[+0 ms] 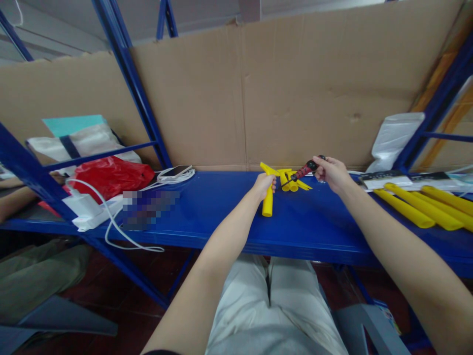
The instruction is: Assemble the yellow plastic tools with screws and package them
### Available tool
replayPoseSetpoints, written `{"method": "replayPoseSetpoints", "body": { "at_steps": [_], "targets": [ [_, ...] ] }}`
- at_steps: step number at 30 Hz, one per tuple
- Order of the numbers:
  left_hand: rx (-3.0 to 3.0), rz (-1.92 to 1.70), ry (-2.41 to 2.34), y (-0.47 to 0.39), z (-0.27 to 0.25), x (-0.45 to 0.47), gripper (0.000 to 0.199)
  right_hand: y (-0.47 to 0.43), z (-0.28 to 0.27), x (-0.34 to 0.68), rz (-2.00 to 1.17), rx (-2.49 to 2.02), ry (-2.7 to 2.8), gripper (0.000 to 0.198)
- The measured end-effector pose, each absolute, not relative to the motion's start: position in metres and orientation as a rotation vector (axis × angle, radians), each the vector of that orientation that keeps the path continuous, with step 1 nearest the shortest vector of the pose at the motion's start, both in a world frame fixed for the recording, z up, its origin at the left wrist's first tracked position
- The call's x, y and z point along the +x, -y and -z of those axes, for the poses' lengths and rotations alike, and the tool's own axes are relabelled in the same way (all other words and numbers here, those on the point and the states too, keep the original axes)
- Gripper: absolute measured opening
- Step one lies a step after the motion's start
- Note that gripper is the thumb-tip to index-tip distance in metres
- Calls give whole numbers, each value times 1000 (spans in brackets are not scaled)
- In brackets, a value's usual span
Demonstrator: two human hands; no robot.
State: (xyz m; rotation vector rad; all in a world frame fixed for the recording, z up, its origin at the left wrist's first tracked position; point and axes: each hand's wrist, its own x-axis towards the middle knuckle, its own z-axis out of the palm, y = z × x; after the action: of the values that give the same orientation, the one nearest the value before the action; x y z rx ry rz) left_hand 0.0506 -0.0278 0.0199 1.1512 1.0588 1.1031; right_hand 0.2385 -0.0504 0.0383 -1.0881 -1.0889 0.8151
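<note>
Over the bench (214, 207), the left hand (263, 185) grips a tube (267, 206), and at its two o'clock the right hand (330, 172) grips a screwdriver (303, 171) aimed toward eight o'clock, with more tubes (423, 206) at three.

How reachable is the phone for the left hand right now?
Likely yes: only blue table shows between phone and left hand, though that hand would probably have to release its yellow piece.

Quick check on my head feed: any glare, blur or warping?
Head view: slightly soft, fine detail on the red-and-black tool and held yellow tube lost; no harsh glare, only faint sheen on the blue bench; same view: wide-angle stretch toward the edges, plus a pixelated patch at left.
</note>
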Motion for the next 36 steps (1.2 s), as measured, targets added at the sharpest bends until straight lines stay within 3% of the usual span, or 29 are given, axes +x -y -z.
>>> {"method": "replayPoseSetpoints", "body": {
  "at_steps": [6, 24, 28, 33, 36],
  "targets": [
    [1170, -1097, -1057, 26, -18, 50, 20, 54, -30, 235, -966, -1415, 1387, 33],
    [1145, -1103, -1053, 24, -17, 51, 19, 49, -19, 237, -685, -1709, 2084, 34],
    [1159, -1107, -1044, 23, -15, 51, 19, 47, -25, 247, -507, -1814, 2072, 25],
    [1167, -1100, -1035, 23, -15, 51, 18, 33, -22, 275, 13, -2006, 2068, 12],
    [1151, -1101, -1031, 24, -15, 51, 18, 24, -14, 294, 58, -2128, 1987, 25]
  ]
}}
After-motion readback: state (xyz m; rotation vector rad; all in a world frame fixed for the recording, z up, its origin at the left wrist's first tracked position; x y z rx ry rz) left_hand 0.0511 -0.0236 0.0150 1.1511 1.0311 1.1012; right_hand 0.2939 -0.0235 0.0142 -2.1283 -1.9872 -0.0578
